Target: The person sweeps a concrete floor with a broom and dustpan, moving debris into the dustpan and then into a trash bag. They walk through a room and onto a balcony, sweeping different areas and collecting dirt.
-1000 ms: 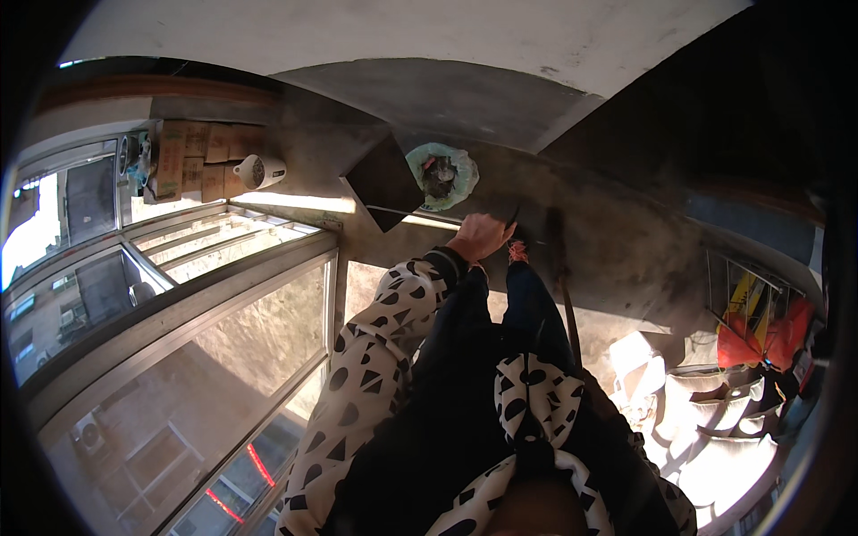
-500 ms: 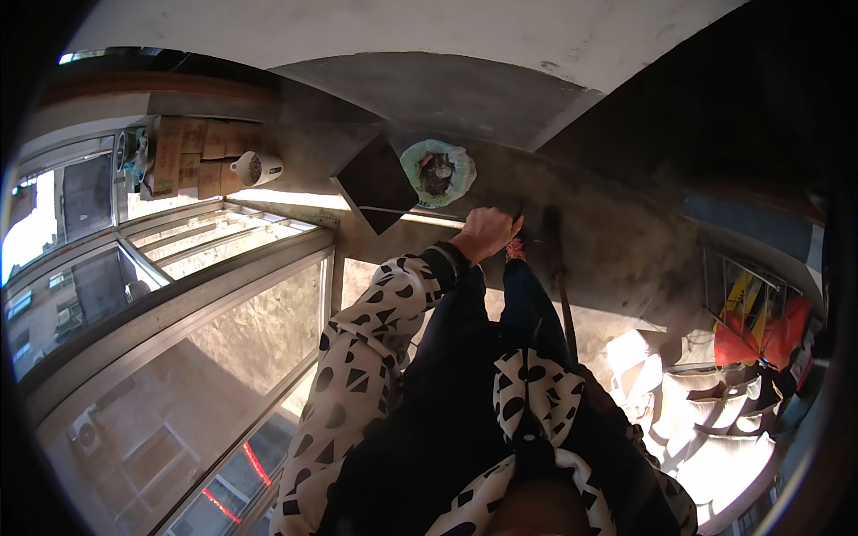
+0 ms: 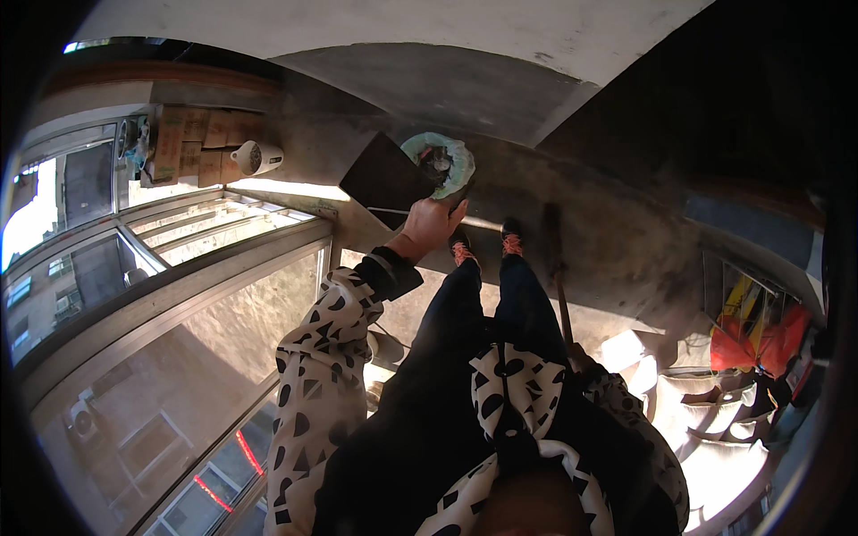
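A dark, flat dustpan (image 3: 380, 179) is tilted beside and partly over a waste bin (image 3: 463, 170) lined with a pale green bag. Rubbish shows inside the bin. My left hand (image 3: 429, 223) is closed at the dustpan's near right edge, apparently round its handle, most of which the fingers hide. Down at my right side, my right hand (image 3: 581, 359) lies in shadow, closed round the stick of a broom (image 3: 563, 308). The broom's dark head rests on the floor ahead of my right foot.
Stacked cardboard boxes (image 3: 192, 134) and a white handled container (image 3: 259, 158) stand at the far left. Windows (image 3: 206, 348) run along my left. A metal rack with a red bag (image 3: 782, 339) and pale folded material (image 3: 715, 429) sit at the right. A wall rises ahead.
My left hand has moved left, toward the bin. The dustpan has turned and shifted right, covering part of the bin's left rim. The broom has stayed nearly in place.
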